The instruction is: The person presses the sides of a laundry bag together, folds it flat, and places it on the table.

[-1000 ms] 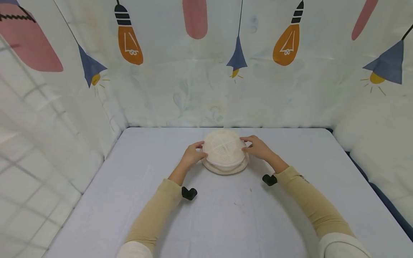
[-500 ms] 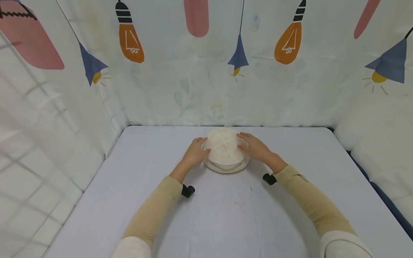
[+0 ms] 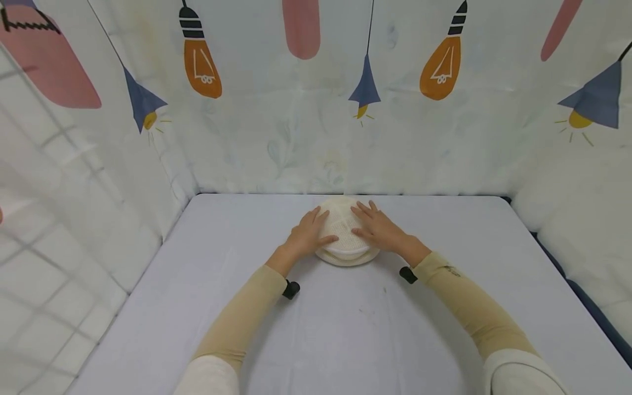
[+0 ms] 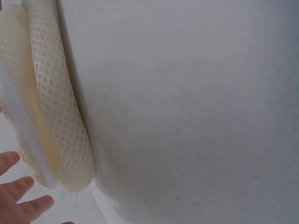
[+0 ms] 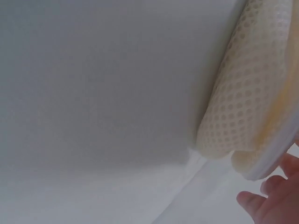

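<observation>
A round, domed mesh laundry bag [image 3: 342,224] in cream, with a white band round it and a thicker padded lower part, lies near the far edge of the table. My left hand [image 3: 308,232] lies over its left side, fingers spread. From the right, my right hand [image 3: 379,227] rests on the dome, also with spread fingers. In the left wrist view the bag's honeycomb mesh [image 4: 56,98] and white band fill the left side, with fingertips beside the band. The right wrist view has the mesh edge [image 5: 243,93] at the right, fingers [image 5: 252,201] below it. Parts of the dome are hidden under the hands.
A white cloth covers the table [image 3: 340,329]. Behind it hangs a pale curtain [image 3: 247,148] printed with lamps and bulbs, and similar cloth stands at both sides. A small black device [image 3: 291,289] sits at the left wrist, another [image 3: 407,275] at the right.
Both hands have moved inward from the bag's side edges onto its top, and their fingers have spread from a pinching hold. The bag stays in nearly the same place.
</observation>
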Demonstrator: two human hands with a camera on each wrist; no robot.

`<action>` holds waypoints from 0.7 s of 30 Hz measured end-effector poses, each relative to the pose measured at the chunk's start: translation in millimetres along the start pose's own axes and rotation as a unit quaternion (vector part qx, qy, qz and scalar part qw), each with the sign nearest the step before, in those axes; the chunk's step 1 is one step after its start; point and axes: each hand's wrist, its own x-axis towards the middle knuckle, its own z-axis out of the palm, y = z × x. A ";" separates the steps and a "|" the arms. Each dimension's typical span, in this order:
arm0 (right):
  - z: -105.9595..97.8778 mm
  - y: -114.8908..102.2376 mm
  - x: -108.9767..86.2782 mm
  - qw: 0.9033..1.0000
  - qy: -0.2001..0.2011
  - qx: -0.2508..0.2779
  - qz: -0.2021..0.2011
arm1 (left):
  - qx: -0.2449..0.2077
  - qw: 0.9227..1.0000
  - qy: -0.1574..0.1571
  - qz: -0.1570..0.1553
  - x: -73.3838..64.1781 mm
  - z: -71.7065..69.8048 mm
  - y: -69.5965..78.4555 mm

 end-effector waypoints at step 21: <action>0.8 16.9 -1.0 0.996 -0.082 -0.027 -0.027 | 0.049 0.995 -0.068 0.050 1.3 3.4 -9.5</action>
